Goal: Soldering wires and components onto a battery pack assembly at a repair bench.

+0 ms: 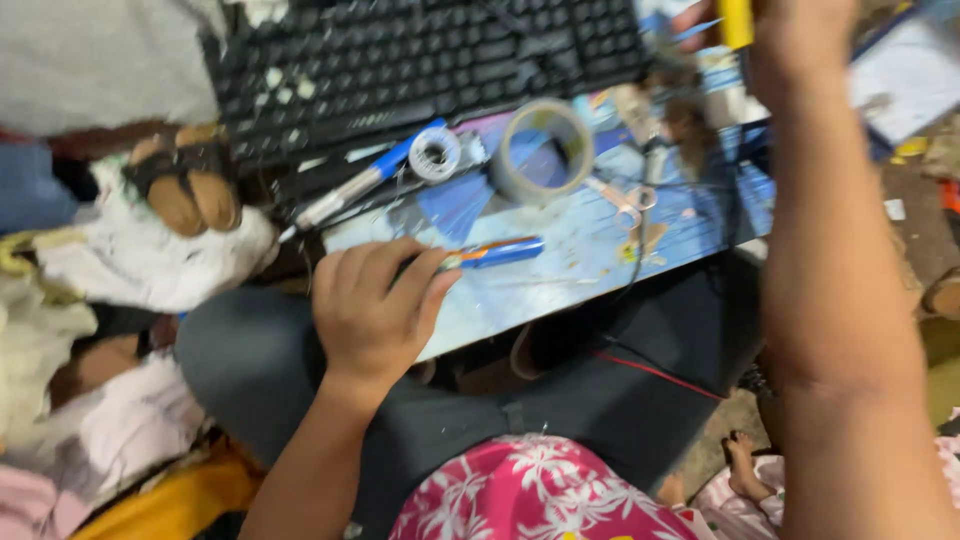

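My left hand [372, 308] rests at the near edge of a blue board [560, 250] on my lap and grips a blue pen-shaped tool [497, 252] that points right. My right forearm runs up the right side; my right hand [800, 30] is at the top edge, next to a yellow object [735, 20], and whether it holds it is cut off. A roll of clear tape [545, 150], a small spool of wire [435, 153], another blue-and-white tool [360, 185] and small scissors [625, 203] lie on the board.
A black keyboard [420, 60] lies at the far side of the board. White cloth and a brown sandal [190, 185] sit at the left. Black wires [690, 190] cross the board's right part. Papers [905, 75] lie at the top right.
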